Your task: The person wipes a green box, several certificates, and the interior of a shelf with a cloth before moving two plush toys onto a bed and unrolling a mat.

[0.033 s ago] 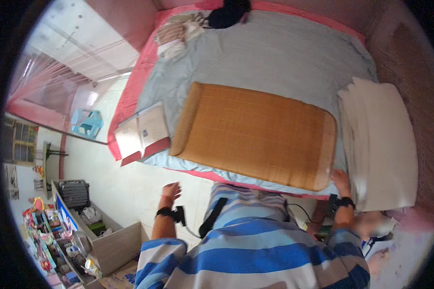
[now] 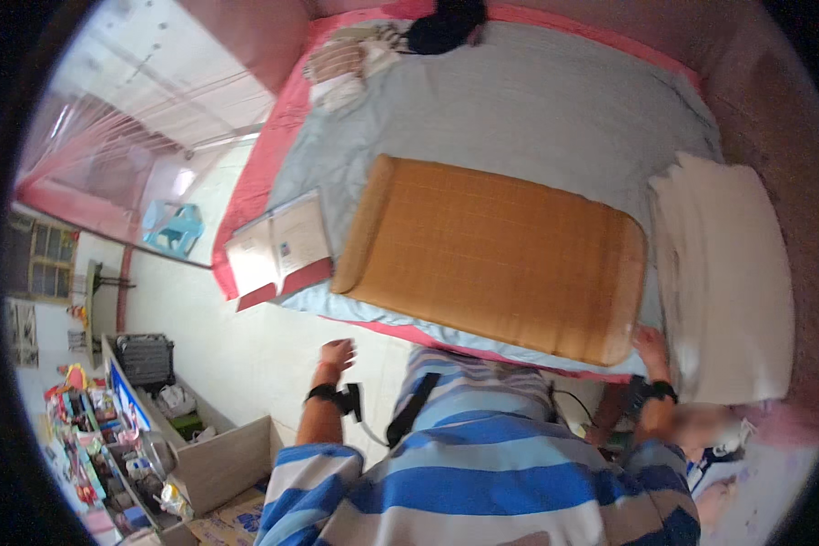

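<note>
A brown woven sleeping mat (image 2: 500, 259), folded into a thick rectangle with a rounded fold along its left side, lies near the front edge of the bed. My left hand (image 2: 338, 355) is in the air over the floor, left of my body. It holds nothing, and its fingers are loosely bent and a little apart. Beside the mat's near right corner is my right hand (image 2: 651, 348), its fingers loosely extended and blurred. Whether it touches the mat's edge is hard to see. Each wrist wears a dark band.
Pale blue-grey bedding with a pink border covers the bed (image 2: 555, 100). Left of the mat lies an open folder (image 2: 280, 250); to its right stands a stack of folded cream bedding (image 2: 723, 273). Clothes (image 2: 337, 68) lie at the far left. A cluttered shelf (image 2: 109, 446) stands lower left.
The whole scene has shifted slightly to the right in the picture. Both hands keep nearly the same places relative to the mat, which has not moved on the bed.
</note>
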A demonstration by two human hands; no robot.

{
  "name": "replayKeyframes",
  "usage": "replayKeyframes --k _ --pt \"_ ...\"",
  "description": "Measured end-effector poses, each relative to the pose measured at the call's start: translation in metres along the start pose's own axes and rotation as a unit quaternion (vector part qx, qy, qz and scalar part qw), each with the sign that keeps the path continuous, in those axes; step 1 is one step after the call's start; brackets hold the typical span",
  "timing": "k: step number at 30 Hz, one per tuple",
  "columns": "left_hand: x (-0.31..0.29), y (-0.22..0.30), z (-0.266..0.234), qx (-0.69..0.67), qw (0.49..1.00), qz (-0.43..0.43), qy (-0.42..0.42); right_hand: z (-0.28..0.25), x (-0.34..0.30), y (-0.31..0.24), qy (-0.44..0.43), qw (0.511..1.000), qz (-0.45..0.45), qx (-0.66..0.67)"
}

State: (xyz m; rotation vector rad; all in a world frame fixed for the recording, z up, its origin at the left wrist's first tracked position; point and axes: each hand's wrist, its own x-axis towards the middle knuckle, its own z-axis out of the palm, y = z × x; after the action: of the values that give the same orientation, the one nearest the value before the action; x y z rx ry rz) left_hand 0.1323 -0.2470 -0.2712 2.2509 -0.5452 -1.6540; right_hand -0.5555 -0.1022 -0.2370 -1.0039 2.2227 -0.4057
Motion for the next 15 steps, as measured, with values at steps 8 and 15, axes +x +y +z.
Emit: replayKeyframes --k 8,15 --pt "0.071 0.056 0.098 0.308 0.924 0.224 -0.029 -0.009 -0.084 -0.026 0.025 0.984 -0.096 -0.147" --pt "0.142 0.065 0.125 0.652 0.638 0.385 -0.141 -0.012 -0.170 -0.114 -0.002 0.976 0.183 -0.118"
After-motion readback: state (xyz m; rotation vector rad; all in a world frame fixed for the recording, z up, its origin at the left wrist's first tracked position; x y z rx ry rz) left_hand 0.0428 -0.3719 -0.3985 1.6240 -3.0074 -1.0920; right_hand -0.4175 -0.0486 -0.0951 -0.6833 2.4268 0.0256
